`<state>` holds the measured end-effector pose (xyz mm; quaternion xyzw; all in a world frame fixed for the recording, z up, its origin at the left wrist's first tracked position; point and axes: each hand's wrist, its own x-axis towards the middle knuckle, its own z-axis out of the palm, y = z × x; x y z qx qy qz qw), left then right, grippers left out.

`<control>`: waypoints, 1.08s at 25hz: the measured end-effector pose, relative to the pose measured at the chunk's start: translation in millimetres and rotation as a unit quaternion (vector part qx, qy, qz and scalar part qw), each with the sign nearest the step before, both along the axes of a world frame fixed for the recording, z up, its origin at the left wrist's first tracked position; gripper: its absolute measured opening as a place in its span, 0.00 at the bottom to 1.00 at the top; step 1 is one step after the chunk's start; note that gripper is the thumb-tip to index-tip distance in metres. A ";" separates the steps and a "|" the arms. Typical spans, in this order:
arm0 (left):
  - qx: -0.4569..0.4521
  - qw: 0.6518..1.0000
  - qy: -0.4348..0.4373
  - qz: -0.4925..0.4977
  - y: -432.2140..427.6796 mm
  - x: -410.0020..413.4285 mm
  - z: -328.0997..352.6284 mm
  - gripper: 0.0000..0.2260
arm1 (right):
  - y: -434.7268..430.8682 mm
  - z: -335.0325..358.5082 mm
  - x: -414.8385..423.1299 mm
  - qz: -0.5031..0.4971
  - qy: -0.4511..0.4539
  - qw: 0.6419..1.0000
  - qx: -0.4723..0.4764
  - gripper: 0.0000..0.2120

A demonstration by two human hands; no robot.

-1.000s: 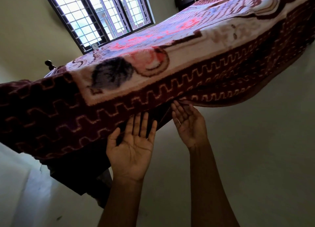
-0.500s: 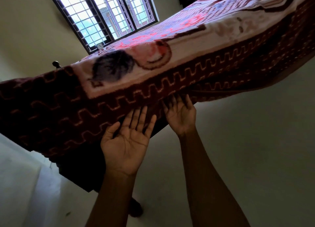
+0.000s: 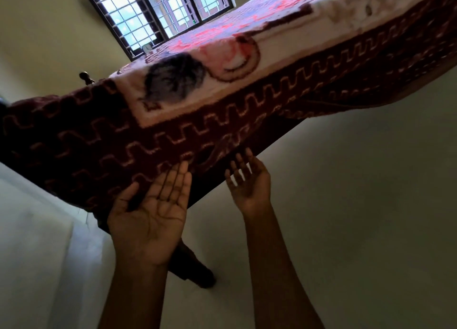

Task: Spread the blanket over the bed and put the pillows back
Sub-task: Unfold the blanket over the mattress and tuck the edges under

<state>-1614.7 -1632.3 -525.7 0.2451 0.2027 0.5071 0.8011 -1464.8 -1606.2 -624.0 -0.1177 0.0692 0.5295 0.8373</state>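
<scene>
Holding both palms up at the near edge of the bed, I keep my left hand [image 3: 150, 215] flat, fingers straight and together, tips touching the dark red border of the blanket [image 3: 99, 143] where it hangs over the side. My right hand [image 3: 249, 184] is just beside it, fingers spread and relaxed, gripping nothing, tips at the hem. The blanket lies across the bed's top toward the window [image 3: 153, 12].

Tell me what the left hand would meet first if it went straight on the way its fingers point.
The blanket. The left hand points its straight fingers up at the hanging maroon border, with the tips at or just short of the cloth; whether they touch, I cannot tell.
</scene>
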 end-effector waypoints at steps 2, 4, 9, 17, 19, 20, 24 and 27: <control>0.009 1.000 -0.007 -0.001 1.5 -0.7 -4.0 0.34 | 3.9 0.3 -18.7 0.023 0.019 0.998 0.050 0.14; 0.015 1.000 -0.013 -0.011 4.7 -4.1 -4.6 0.34 | 4.4 0.8 -24.8 0.024 0.018 0.994 0.104 0.15; 0.034 0.998 -0.045 -0.028 6.2 -6.1 -6.2 0.34 | 9.9 2.3 -32.1 0.074 -0.031 0.985 0.154 0.20; 0.063 0.991 -0.108 -0.048 10.6 -1.0 -3.2 0.32 | 52.3 52.8 -19.6 0.116 -0.039 0.978 0.167 0.27; 0.064 0.992 -0.098 -0.040 11.3 0.3 -9.4 0.33 | 53.7 59.2 -11.3 0.114 -0.072 0.984 0.117 0.26; 0.061 0.993 -0.093 -0.033 11.4 0.3 -13.1 0.34 | 46.9 56.4 -8.7 0.107 -0.092 0.985 0.102 0.24; 0.030 0.998 -0.048 -0.002 8.9 4.9 -22.5 0.34 | -3.7 17.8 -3.8 0.039 -0.070 0.996 0.029 0.17; 0.020 1.000 0.009 -0.023 1.5 17.7 -27.5 0.29 | -15.4 4.6 1.7 -0.015 0.023 0.996 0.084 0.17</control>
